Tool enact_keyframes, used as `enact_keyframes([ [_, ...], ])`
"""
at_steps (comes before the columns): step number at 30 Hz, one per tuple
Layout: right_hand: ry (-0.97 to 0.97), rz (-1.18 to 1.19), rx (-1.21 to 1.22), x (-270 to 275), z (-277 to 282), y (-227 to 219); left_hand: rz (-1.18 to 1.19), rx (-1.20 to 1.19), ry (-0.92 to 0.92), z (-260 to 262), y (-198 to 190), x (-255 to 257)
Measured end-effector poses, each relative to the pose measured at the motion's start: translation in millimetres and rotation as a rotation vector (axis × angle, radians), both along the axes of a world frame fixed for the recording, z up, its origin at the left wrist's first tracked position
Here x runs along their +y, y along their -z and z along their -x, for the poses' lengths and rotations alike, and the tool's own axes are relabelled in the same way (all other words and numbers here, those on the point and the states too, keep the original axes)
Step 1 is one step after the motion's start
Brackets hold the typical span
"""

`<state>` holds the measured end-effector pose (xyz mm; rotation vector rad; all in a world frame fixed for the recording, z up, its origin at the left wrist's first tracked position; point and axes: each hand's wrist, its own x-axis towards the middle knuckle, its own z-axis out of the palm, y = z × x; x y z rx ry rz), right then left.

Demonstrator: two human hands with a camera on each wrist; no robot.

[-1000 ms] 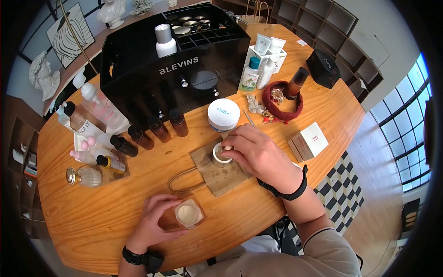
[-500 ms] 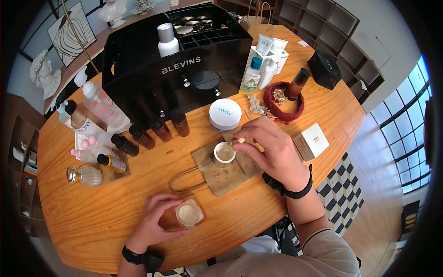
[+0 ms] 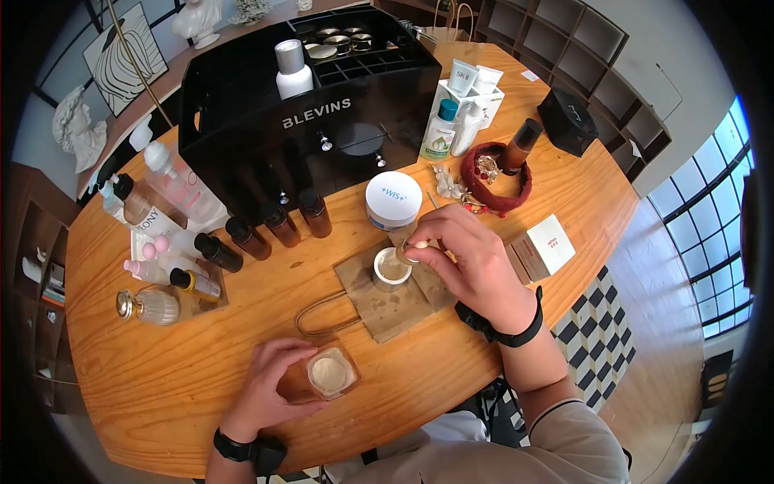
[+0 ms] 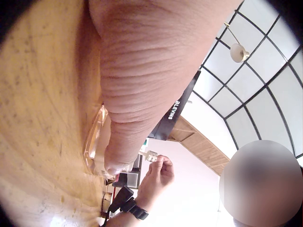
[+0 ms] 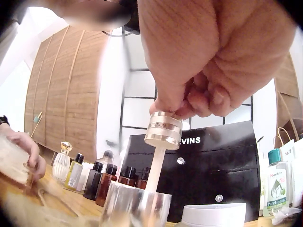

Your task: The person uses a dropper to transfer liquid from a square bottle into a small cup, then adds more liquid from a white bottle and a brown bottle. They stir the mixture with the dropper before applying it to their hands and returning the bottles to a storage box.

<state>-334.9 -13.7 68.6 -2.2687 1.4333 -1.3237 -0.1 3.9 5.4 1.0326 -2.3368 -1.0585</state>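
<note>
My right hand [image 3: 477,262] pinches the cap of a dropper [image 5: 163,130], which has a gold collar and a pale pipette. The pipette slants down past the rim of a small cup [image 3: 393,282], silvery outside, with beige content. Under the cup lies a flat brown paper bag [image 3: 391,313] with dark spots. At the front of the table, my left hand [image 3: 270,385] curls thumb and fingers about a square clear jar [image 3: 332,374] holding something cream-coloured. The left wrist view shows the jar's glass edge [image 4: 93,142] low against the wood.
Behind the cup are a white WIS jar [image 3: 393,199] and a black BLEVINS case [image 3: 314,145]. Several dark small bottles [image 3: 282,227] line its front. Pump bottles [image 3: 173,189] crowd the left. A red headband [image 3: 492,198] and a white-topped box [image 3: 548,246] are at right.
My right hand has risen from the cup and shifted right with the dropper, then come back slightly toward the cup. My left hand stays on the square jar.
</note>
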Motion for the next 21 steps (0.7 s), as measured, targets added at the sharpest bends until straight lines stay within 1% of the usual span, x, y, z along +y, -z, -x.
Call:
enact_keyframes([
  [8,0.003,-0.007,0.013,-0.4,-1.9,-0.4,0.009,0.02,0.002,0.1,0.9,-0.4],
  [13,0.003,0.049,0.056,-2.7,-2.0,1.5,0.016,-0.002,0.008,-0.2,0.3,-0.9],
  [21,0.016,0.063,0.081,-5.2,-2.8,1.5,0.011,0.0,0.006,0.4,-0.2,-0.8],
])
